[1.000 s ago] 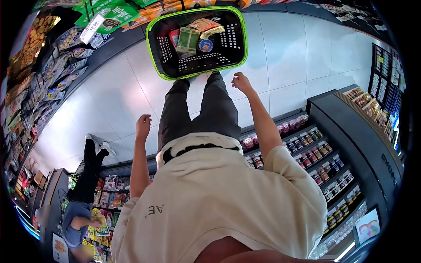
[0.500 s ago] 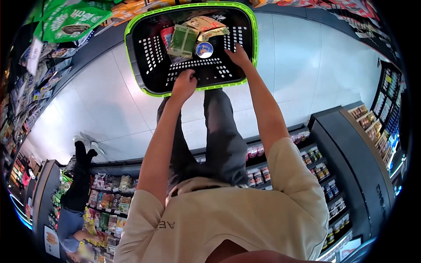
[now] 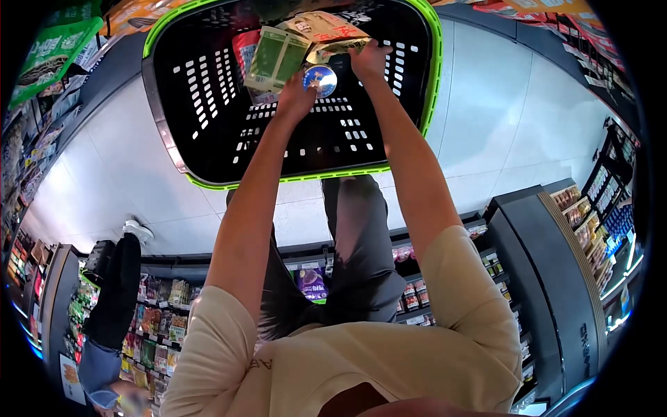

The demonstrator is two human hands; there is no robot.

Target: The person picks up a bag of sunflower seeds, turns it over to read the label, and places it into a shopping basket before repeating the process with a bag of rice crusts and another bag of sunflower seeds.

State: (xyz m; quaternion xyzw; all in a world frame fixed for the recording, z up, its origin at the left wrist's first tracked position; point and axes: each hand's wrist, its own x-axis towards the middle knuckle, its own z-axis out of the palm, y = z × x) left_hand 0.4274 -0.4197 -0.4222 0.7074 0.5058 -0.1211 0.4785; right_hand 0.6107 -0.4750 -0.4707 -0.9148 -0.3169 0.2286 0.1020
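Packaged-goods aisle of a shop

Shelves [image 3: 156,326] are stocked with rows of bagged and jarred products, and bright packets [image 3: 59,52] are displayed along the opposite side. A pale tiled floor [image 3: 118,174] is laid between them, and a black shopping basket [image 3: 208,156] with a green rim is seen in the aisle.

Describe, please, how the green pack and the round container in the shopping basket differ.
The green pack is rectangular, while the round container has a circular top. The pack is green with pale crossing bands; the container's top is blue and white. The pack looks larger than the container. Both lie inside the black shopping basket, close to the left hand.
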